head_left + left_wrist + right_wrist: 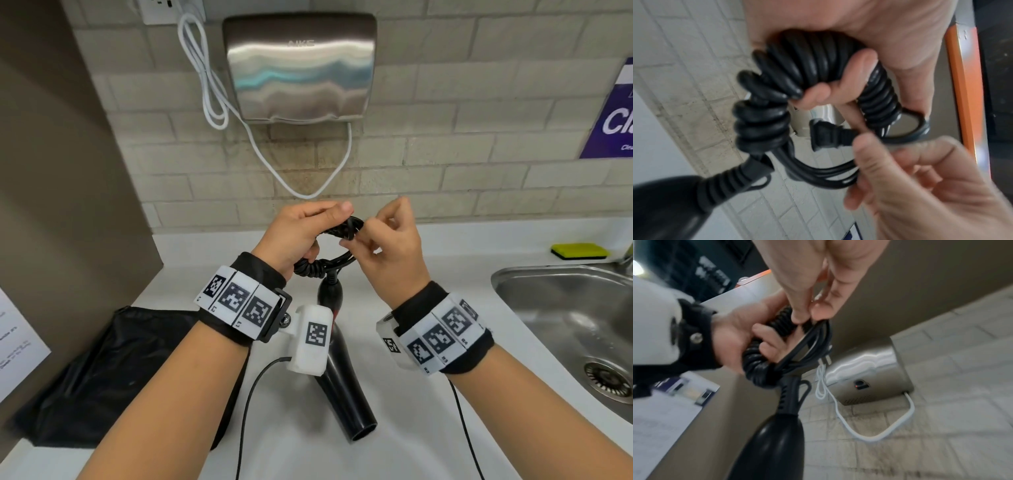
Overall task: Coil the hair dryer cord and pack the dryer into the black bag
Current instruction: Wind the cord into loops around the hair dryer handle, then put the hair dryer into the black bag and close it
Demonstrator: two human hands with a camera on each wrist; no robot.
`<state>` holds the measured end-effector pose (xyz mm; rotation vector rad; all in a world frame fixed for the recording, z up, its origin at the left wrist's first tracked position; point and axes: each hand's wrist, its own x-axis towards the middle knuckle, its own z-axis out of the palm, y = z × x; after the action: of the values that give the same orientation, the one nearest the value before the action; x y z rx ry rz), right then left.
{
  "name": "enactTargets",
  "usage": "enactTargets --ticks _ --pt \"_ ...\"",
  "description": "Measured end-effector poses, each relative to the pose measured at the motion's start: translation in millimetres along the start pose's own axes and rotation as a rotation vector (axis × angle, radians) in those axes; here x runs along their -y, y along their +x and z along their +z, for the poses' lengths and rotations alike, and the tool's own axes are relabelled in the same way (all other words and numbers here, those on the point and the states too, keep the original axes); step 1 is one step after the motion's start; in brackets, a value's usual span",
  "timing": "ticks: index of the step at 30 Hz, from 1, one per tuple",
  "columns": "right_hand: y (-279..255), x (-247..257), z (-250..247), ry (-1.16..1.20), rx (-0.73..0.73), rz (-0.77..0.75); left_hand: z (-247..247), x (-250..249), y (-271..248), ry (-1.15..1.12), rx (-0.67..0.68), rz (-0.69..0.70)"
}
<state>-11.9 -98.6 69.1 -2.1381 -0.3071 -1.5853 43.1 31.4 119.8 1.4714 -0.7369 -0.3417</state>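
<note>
Head view: the left hand (294,236) has its grip curled round the coiled black cord (323,265), and the right hand (387,240) pinches the cord's far end just beside the left thumb. Both grips are held above the white counter (428,377). Straight below them hangs the hair dryer (346,387), handle uppermost where the cord runs into it, nozzle lowest and nearest the person; whether the nozzle touches the counter cannot be told. Off to the left of the grips and nearer the person, the black bag (116,373) lies flat on the counter. To the right of the grips is a steel sink (561,308), with a yellow sponge (580,250) behind it. Above the grips a metal hand dryer (301,68) is fixed to the tiled wall, its white cable (205,78) hanging in loops.

Left wrist view: the left hand (869,40) wraps its fingers (818,95) round the bunched turns of cord (803,65). The plug (828,136) sticks out just beside the right hand (910,186), whose thumb and fingers close on the cord behind it. Below the grip the ribbed sleeve runs into the dryer (663,207).

Right wrist view: the right hand (818,272) pinches the straight strands at the top of the coil (777,344) with its fingertips (821,309); the left hand (740,331) holds the coil from the side. The plug's pins (825,360) point away from the grip, and the dryer (774,443) hangs straight beneath.
</note>
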Motion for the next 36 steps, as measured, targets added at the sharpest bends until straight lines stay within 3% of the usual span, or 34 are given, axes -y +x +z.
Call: enactTargets --ticks 2,4,8,12,14,17,20,24,28,31,34,36 --pt "5 -2 -4 0.058 0.075 0.253 -2 0 0 0.006 -0.015 -0.008" --pt "12 -3 -8 0.148 0.255 0.521 -3 1 1 0.03 -0.024 0.007" --pt "22 -9 -8 0.435 0.624 0.756 -1 2 1 0.073 0.014 0.022" --pt "29 -15 -8 0.837 0.574 0.949 0 0 -2 0.04 0.046 0.054" --pt "28 -14 -8 0.952 0.492 0.967 0 -2 -5 0.023 0.061 0.078" --pt "25 -16 -6 0.834 0.367 0.904 2 -1 -8 0.048 0.089 0.111" --pt "28 -18 -7 0.661 0.204 0.802 4 2 -9 0.028 -0.026 0.084" --pt "41 -11 -13 0.656 0.047 0.663 5 2 -8 0.062 -0.111 -0.024" --pt "44 1 -16 0.702 -0.011 0.518 2 -3 -9 0.203 0.008 -0.109" --pt "44 7 -17 0.726 0.021 0.49 3 -6 -11 0.267 0.101 -0.127" --pt "40 3 -20 0.731 0.015 0.581 5 -5 -11 0.249 0.048 -0.109" --pt "26 -1 -21 0.59 0.051 0.667 4 -3 -10 0.213 -0.022 -0.103"
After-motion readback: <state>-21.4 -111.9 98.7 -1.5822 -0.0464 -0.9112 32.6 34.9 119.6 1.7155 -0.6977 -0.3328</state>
